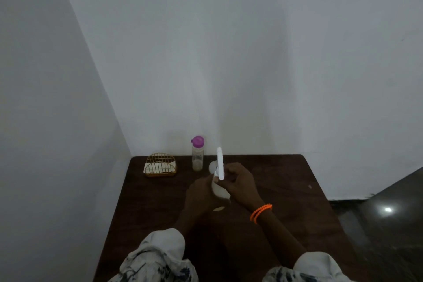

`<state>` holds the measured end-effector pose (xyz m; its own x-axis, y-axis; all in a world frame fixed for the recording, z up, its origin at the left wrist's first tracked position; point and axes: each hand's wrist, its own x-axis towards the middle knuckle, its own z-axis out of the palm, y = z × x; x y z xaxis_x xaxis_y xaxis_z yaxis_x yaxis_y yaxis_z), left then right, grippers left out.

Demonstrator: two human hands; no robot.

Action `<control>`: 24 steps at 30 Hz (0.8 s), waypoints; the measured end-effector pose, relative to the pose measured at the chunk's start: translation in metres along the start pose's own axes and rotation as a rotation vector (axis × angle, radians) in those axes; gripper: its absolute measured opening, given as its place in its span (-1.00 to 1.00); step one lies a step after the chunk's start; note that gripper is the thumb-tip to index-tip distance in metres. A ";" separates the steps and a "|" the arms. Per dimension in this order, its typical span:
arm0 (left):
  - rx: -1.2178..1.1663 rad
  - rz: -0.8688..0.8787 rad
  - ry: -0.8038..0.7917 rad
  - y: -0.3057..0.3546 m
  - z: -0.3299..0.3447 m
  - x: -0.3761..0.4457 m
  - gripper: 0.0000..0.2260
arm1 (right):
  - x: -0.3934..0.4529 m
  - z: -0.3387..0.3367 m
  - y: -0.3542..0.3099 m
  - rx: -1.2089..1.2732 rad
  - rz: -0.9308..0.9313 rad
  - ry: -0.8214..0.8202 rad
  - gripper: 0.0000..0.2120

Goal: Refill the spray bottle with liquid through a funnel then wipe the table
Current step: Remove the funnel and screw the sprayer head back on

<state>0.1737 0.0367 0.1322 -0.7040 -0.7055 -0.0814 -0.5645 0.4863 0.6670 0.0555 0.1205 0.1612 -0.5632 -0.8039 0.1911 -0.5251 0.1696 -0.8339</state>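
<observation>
Hands meet mid-frame: left hand (198,194) grips the spray bottle (220,191), right hand (239,184) pinches its top (220,163).

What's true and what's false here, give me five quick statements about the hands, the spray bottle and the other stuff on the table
1. Both hands hold the white spray bottle. True: the left hand grips its body and the right hand grips near the spray head.
2. The bottle with the purple cap lies on its side. False: it stands upright near the wall.
3. The gold wire holder sits left of the purple-capped bottle. True.
4. Orange bands are on the left wrist. False: they are on the right wrist.
5. A funnel sits in the spray bottle's neck. False: the spray head is on it.
</observation>
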 end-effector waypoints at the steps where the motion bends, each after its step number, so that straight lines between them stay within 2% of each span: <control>1: -0.002 -0.001 0.008 0.000 0.001 -0.001 -0.25 | -0.001 0.001 -0.003 -0.011 0.009 0.021 -0.72; 4: -0.010 0.003 0.052 -0.001 0.003 -0.003 -0.35 | -0.004 0.008 -0.009 -0.032 0.010 0.128 -0.60; 6: -0.015 -0.001 0.077 0.000 0.004 -0.004 -0.44 | -0.007 0.015 -0.012 -0.036 0.020 0.194 -0.59; 10: -0.001 -0.040 0.107 0.003 0.006 -0.008 -0.56 | -0.011 0.023 -0.014 -0.080 0.044 0.255 -0.69; 12: 0.008 -0.042 0.121 0.004 0.007 -0.011 -0.58 | -0.011 0.025 -0.015 -0.103 0.057 0.258 -0.77; 15: -0.005 -0.035 0.140 0.004 0.008 -0.013 -0.58 | -0.009 0.026 -0.014 -0.075 0.089 0.225 -0.79; 20: -0.060 -0.053 0.075 0.004 0.011 -0.008 -0.43 | -0.002 0.021 -0.011 -0.011 0.082 0.108 -0.77; 24: -0.160 -0.110 -0.108 -0.001 0.006 -0.007 -0.10 | -0.001 0.013 0.005 -0.010 0.093 0.100 -0.72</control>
<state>0.1763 0.0443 0.1277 -0.6888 -0.6864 -0.2333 -0.5712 0.3156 0.7577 0.0622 0.1145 0.1500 -0.6703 -0.7237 0.1642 -0.4736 0.2469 -0.8454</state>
